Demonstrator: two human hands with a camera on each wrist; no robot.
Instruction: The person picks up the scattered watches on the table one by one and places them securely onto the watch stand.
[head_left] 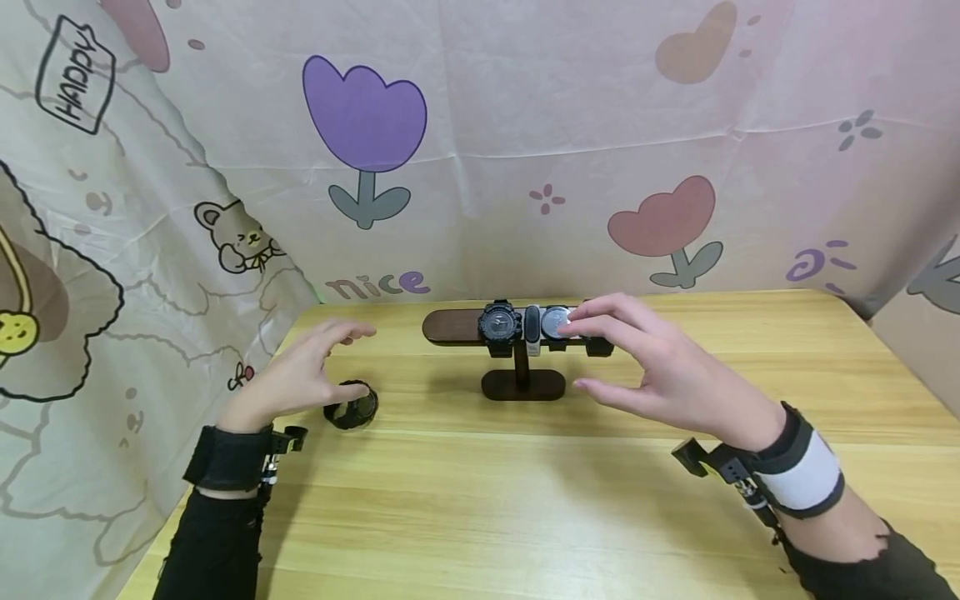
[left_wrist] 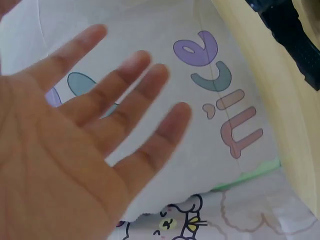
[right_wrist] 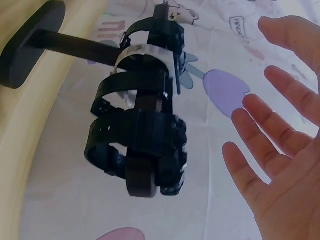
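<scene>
Dark wood forms the T-shaped watch stand, ringed by chunky black watches. The right hand is held at its 3 o'clock, fingers spread wide, nothing gripped. The left hand is likewise splayed empty above a looped black watch on the table.

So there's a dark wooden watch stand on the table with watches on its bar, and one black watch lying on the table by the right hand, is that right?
Not quite. The loose black watch lies by the left hand, not the right; the head view shows it. The rest holds: the watch stand is on the table.

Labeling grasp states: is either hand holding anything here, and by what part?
Nothing is held. The left hand hovers open above the loose watch on the table; the right hand is open beside the watch stand, fingers spread.
</scene>
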